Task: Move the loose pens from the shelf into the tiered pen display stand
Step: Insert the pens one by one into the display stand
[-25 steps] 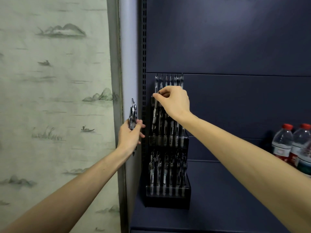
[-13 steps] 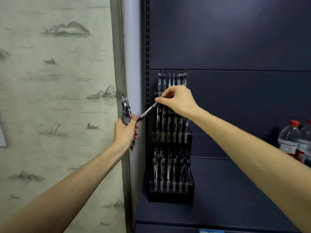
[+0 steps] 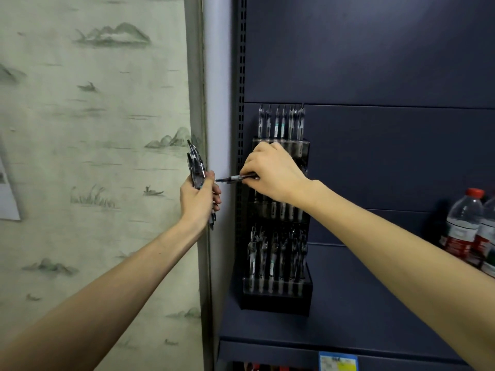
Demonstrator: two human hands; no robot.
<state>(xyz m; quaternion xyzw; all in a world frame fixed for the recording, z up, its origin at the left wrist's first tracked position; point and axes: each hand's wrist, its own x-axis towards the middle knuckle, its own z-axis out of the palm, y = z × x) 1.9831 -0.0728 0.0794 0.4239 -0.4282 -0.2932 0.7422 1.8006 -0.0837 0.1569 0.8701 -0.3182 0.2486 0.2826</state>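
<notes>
A black tiered pen display stand (image 3: 277, 299) stands at the left end of a dark blue shelf, with rows of clear-barrelled pens upright in its tiers. My left hand (image 3: 199, 198) grips a bundle of loose pens (image 3: 195, 167) upright, just left of the shelf's upright post. My right hand (image 3: 270, 174) hovers in front of the stand's middle tier and pinches a single pen (image 3: 233, 178). That pen lies about level, its tip pointing left toward my left hand. The middle tier is largely hidden behind my right hand.
The shelf board (image 3: 375, 317) stretches right of the stand. Water bottles (image 3: 466, 228) with red labels stand at the right edge. A perforated post (image 3: 241, 89) and a grey pillar border the shelf on the left, beside a wall with ink landscape wallpaper (image 3: 93, 129). A blue price tag (image 3: 338, 361) sits on the shelf's front edge.
My right hand came down from the top tier and now holds a single pen, which has tilted level toward my left hand. The bundle in my left hand stays put.
</notes>
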